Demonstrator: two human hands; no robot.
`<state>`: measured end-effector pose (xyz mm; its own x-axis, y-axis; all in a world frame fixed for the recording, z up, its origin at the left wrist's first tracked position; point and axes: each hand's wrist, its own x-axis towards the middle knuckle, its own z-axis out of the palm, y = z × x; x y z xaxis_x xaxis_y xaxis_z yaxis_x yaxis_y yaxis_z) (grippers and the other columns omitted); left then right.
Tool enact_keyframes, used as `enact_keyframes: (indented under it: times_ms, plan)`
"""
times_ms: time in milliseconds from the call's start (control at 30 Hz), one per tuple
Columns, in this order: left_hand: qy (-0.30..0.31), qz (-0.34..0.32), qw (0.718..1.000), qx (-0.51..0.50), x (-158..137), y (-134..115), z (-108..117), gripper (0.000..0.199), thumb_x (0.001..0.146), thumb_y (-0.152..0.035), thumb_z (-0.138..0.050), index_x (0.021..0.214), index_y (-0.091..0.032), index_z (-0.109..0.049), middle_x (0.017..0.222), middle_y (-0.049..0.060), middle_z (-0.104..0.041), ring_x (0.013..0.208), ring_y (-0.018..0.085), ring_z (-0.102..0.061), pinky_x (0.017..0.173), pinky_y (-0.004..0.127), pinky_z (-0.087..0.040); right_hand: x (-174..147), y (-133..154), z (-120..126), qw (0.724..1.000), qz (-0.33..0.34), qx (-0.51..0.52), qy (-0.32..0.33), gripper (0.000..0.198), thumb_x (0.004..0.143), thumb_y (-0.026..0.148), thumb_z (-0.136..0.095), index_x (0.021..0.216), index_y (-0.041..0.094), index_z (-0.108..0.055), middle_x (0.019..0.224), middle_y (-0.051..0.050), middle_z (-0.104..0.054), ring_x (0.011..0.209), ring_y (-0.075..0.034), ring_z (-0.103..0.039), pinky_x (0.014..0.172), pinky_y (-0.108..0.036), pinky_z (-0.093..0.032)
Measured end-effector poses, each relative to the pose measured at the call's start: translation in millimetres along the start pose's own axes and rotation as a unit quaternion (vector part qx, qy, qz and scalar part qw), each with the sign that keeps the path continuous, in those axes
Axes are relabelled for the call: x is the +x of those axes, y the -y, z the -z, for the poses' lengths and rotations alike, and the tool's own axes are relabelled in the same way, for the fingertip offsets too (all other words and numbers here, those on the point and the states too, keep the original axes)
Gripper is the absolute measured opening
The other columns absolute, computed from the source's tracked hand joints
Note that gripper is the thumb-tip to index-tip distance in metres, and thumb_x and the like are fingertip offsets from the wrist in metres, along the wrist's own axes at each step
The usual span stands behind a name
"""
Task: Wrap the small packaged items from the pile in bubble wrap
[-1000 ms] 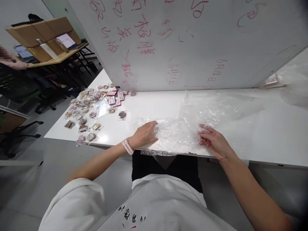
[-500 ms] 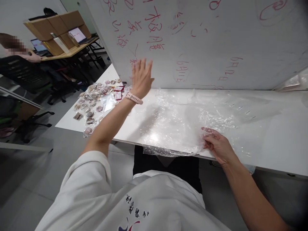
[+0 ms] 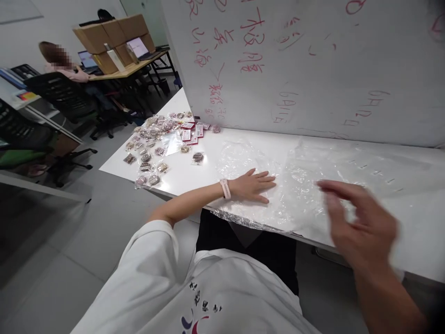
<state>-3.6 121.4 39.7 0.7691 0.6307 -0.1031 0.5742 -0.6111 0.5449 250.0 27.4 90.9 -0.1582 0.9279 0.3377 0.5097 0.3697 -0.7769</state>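
Note:
My left hand (image 3: 253, 184), a pale watch band on its wrist, lies flat with fingers spread on a thin clear plastic sheet (image 3: 292, 174). The crinkled sheet covers much of the white table and hangs over its front edge below that hand. Raised above the sheet on the right, my right hand (image 3: 365, 222) is blurred by motion. Its fingers are bent, with thumb and forefinger apart, and nothing shows between them.
Several small clear-wrapped items (image 3: 156, 127) and red-and-white cards (image 3: 189, 133) lie at the table's left end. A whiteboard (image 3: 271, 60) with red writing stands along the back. Further off, a person sits at a desk (image 3: 139, 67) with laptops.
My left hand has come down from in front of the whiteboard onto the plastic sheet. My right hand has let go of the sheet and lifted. The view has shifted left.

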Motion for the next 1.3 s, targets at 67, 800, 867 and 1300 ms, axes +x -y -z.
enact_keyframes:
  times_ms: [67,800,867,1300]
  plan:
    - [-0.048,0.058,0.996,-0.056,-1.8,12.3,37.7,0.048,0.095,-0.057,-0.05,0.116,-0.02,-0.071,0.123,0.01,-0.072,0.12,0.025,-0.062,0.106,0.047,-0.043,25.6,-1.0,-31.2,0.995,0.084,-0.047,0.025,0.029,0.099,0.04,-0.048,0.12,0.031,-0.066,0.121,-0.007,-0.067,0.117,-0.031,-0.06,0.097,-0.051,-0.052]
    - [-0.305,0.545,0.766,0.151,-109.4,191.0,149.7,0.056,0.085,-0.031,-0.062,0.135,-0.012,-0.047,0.126,0.018,-0.065,0.119,0.032,-0.059,0.095,0.038,-0.046,47.7,-86.2,-107.5,0.98,0.105,-0.153,0.071,0.034,0.101,0.036,-0.041,0.118,0.023,-0.068,0.13,-0.009,-0.064,0.122,-0.029,-0.054,0.103,-0.051,-0.043]
    - [-0.241,0.497,0.813,0.183,-113.0,190.8,151.3,0.054,0.084,-0.028,-0.062,0.135,-0.013,-0.051,0.126,0.016,-0.066,0.118,0.03,-0.059,0.095,0.036,-0.045,47.5,-86.1,-107.3,0.978,0.111,-0.159,0.069,0.034,0.101,0.035,-0.042,0.118,0.023,-0.068,0.13,-0.009,-0.065,0.122,-0.029,-0.054,0.103,-0.051,-0.044]
    - [-0.078,0.496,0.842,0.195,-112.4,196.3,166.6,0.044,0.057,-0.026,-0.078,0.099,-0.02,-0.072,0.108,0.01,-0.072,0.104,0.03,-0.062,0.089,0.034,-0.048,47.2,-83.1,-105.8,0.977,0.121,-0.158,0.071,0.033,0.101,0.033,-0.042,0.119,0.023,-0.067,0.13,-0.009,-0.064,0.122,-0.029,-0.054,0.104,-0.05,-0.043]
